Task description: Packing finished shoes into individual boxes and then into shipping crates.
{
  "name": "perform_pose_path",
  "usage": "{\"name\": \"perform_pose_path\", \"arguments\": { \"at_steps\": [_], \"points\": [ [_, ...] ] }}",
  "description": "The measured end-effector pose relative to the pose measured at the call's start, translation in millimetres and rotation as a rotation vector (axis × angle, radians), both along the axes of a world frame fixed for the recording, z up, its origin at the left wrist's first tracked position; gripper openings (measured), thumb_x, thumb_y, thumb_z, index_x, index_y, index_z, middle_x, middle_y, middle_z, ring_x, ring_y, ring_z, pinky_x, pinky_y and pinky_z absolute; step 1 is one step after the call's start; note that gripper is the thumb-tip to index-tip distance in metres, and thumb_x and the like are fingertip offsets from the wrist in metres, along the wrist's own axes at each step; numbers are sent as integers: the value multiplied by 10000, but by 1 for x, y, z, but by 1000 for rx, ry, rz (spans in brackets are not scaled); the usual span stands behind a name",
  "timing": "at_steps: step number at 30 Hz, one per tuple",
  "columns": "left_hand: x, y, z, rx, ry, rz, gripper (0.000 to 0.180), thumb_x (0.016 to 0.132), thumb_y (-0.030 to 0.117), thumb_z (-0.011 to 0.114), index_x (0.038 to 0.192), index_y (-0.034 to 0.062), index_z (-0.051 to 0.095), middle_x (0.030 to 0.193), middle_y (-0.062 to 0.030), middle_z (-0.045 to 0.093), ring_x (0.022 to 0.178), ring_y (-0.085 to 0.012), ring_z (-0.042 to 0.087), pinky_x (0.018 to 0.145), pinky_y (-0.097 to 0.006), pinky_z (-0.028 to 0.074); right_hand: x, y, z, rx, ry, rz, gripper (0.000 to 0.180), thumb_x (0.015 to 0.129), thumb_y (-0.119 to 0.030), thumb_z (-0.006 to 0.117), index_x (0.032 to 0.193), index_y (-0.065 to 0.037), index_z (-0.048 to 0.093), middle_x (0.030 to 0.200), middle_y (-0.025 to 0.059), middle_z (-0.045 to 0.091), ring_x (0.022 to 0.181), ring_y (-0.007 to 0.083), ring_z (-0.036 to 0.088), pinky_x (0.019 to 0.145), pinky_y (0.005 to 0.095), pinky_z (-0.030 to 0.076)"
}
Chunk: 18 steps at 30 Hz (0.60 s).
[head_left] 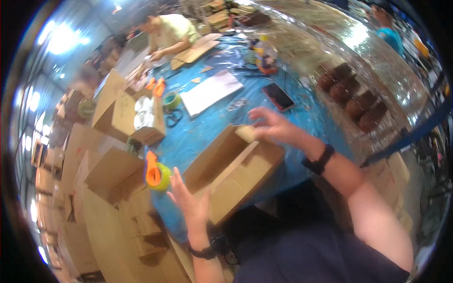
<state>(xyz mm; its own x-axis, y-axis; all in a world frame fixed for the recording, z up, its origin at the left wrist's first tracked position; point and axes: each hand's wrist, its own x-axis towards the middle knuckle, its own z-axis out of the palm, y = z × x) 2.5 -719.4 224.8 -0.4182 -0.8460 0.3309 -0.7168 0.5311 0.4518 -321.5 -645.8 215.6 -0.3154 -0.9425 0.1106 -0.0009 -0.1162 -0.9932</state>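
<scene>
While our left hand [191,203] is spread beside the near end of the carton [245,184], our right hand [273,126] curves loosely, fingers parted, at its far end — whether either touches it, we cannot tell. The carton sits open on the blue-covered worktop [188,141], one long wall hiding part of its inside. Beyond it to the left, a box [123,106] holds white rounded things [144,113], too blurred for us to name. At lower left we cannot tell folds from contents in the cardboard [108,226] — our picture's edge cuts it off.
</scene>
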Motion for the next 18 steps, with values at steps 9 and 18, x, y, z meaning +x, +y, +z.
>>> {"name": "perform_pose_path", "arguments": {
  "at_steps": [9, 18],
  "points": [
    [-25, 21, 37, 13, -98, -296, 589, 847, 118, 696, 1405, 148, 511, 1322, -131, 614, 1250, -364, 566, 1148, -487, 335, -2, 4, 7, 88, 685, 52, 610, 760, -93, 752, 1320, -17, 520, 1309, 172, 572, 1245, 348, 547, 1049, 396, 460],
    [-12, -3, 80, 698, 94, -306, 325, 825, 70, 730, 1114, -20, 613, 939, -74, 691, 794, -181, 652, 722, -293, 517, -14, 49, 52, -796, 1126, -43, 343, 818, -294, 710, 1079, -104, 594, 1043, 103, 603, 1001, 289, 643, 851, 430, 542]
  ]
}}
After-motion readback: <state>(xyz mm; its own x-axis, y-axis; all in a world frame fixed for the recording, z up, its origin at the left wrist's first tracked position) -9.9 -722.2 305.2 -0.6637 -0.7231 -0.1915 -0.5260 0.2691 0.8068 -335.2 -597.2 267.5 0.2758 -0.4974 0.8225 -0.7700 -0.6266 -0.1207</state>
